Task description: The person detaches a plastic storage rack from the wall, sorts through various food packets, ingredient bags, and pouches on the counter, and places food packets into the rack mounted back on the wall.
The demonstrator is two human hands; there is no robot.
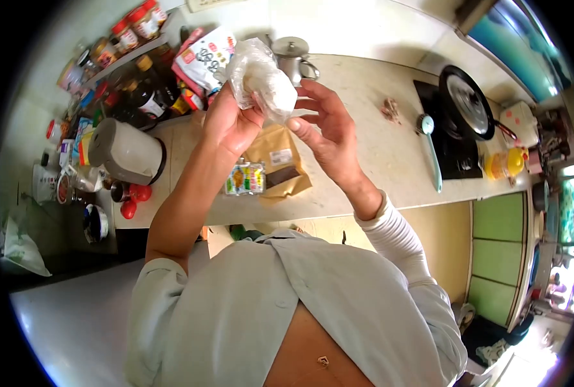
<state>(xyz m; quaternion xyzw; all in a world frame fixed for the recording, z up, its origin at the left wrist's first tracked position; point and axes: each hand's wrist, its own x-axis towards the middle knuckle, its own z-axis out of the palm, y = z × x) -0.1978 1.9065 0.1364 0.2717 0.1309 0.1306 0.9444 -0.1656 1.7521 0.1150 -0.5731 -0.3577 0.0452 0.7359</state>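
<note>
Left hand [233, 122] gripping clear bag [260, 77] with white stuff inside, held up over counter [370, 169], near metal cup [292, 59]. Right hand [329, 129] open, fingers spread and curved, thumb at bag's edge, can't tell if touching. Below on counter: brown pouch [278, 155] with small packet [245, 178] at its left; kettle [129, 151] further left, stove [451, 151] well off right.

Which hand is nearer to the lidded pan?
Right. The right hand is beside the plastic bag, toward the lidded pan; the left hand holds the bag, farther from the pan.
</note>
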